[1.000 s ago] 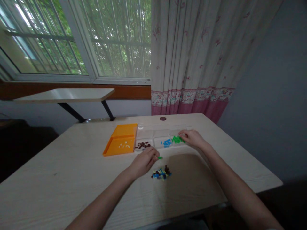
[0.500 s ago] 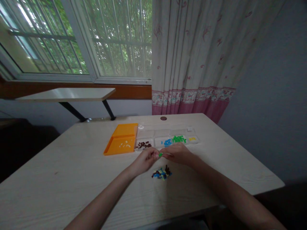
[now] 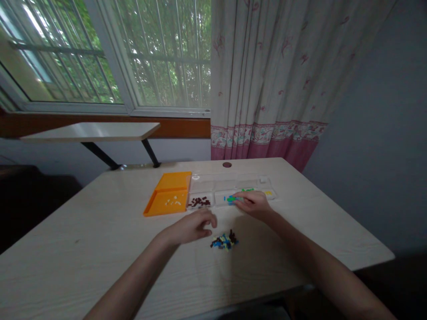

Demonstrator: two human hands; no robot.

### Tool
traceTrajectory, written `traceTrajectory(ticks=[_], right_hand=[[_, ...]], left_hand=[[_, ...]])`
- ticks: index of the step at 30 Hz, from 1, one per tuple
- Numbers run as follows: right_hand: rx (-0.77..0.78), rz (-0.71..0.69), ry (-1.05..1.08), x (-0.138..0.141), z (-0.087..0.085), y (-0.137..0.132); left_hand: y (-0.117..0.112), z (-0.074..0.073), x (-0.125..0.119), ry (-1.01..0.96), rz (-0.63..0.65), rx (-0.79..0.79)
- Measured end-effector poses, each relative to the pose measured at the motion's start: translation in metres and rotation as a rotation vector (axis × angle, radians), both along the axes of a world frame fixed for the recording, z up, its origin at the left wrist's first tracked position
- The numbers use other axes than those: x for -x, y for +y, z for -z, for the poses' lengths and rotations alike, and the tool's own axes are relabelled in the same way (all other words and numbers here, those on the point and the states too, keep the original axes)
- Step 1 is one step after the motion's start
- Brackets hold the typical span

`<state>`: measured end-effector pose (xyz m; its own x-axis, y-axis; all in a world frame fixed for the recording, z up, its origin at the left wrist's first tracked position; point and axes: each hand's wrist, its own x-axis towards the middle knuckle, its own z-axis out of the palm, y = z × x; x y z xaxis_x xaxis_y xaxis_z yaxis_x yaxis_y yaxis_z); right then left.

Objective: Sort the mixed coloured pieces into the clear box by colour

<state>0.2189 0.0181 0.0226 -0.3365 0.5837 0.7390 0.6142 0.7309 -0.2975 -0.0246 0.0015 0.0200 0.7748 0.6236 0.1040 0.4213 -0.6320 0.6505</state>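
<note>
My right hand [image 3: 254,203] is over the clear compartment tray [image 3: 225,182], its fingers closed on a small green brick [image 3: 231,199]. Just beneath lie small blue bricks [image 3: 230,203] in one compartment. The same hand partly hides the green bricks [image 3: 247,190] behind it. My left hand [image 3: 193,226] hovers above the table with thumb and curled fingers apart, holding nothing. Close to its fingertips sits a mixed pile of small bricks [image 3: 224,241] in dark brown, blue and pale yellow. Dark brown bricks [image 3: 200,202] fill part of the tray's left compartment.
An orange case [image 3: 173,181] adjoins the tray on the left, with several white pieces [image 3: 174,201] inside. Yellow bricks [image 3: 268,193] lie in the tray's right end. A raised white shelf [image 3: 96,130] stands at the back left of the table [image 3: 110,249], near a window and curtain.
My hands have come apart. The right moved forward over the blue bricks with a green brick at its fingertips; the left drew back toward me and left, its fingers opening.
</note>
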Motion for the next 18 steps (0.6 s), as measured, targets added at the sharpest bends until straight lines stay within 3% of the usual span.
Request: traceTrajectory(ticks=[7,18], right_hand=[[0.164,0.009,0.305,0.0014,-0.0057,-0.0032],[0.234,0.046,0.36,-0.0052,-0.0058,0.0041]], left_hand=[[-0.0005,0.0009,-0.0021,0.107,0.048,0.062],[-0.0011,0.0035,-0.0032,0.095,0.076,0.043]])
